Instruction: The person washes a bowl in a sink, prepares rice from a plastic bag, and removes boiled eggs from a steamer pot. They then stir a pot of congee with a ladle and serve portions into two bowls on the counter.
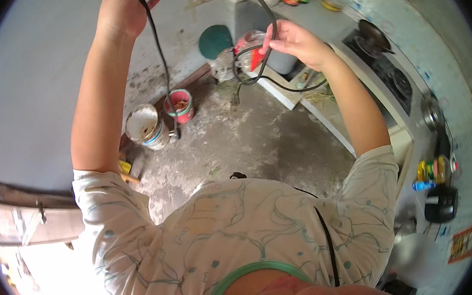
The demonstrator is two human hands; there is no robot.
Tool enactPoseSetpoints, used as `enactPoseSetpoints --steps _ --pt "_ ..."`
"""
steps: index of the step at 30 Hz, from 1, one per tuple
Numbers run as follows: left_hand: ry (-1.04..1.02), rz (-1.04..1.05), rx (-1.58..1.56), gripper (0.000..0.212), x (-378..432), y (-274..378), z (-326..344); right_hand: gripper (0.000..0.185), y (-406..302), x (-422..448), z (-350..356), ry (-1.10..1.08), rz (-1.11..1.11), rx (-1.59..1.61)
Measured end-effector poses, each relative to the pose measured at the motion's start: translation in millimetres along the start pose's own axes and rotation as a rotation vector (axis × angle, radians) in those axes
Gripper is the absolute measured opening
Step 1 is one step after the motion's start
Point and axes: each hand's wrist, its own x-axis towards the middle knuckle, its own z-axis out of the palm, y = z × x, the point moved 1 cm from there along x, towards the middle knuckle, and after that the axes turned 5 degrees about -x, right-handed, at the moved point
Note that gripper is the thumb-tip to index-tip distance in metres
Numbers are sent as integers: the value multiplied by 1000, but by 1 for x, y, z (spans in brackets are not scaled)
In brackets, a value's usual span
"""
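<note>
My left hand (129, 9) is raised near the top edge, gripping a black cable (160, 57) whose lower end, with what looks like a plug, dangles beside the buckets. On the other side, my right hand (290, 41) pinches a thick dark cable (263, 6) between thumb and fingers. That cable runs up out of the picture and forms a loose loop below my right hand, and a length of it passes behind my right forearm. Whether both hands hold one cable cannot be told, since the tops are cut off.
A white bucket (142, 124) and a red bucket (182, 106) stand by the wall on the concrete floor (252, 142). At the right, a counter holds a gas stove (381, 71), a pan (373, 36) and bottles (431, 170). A green round lid (215, 42) is near the corner.
</note>
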Motion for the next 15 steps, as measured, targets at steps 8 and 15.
enactPoseSetpoints --steps 8,15 --pt "272 126 -61 14 65 46 -55 14 148 126 39 -236 83 -125" --pt "304 -168 137 20 121 26 -214 24 101 248 -53 142 -35 -185"
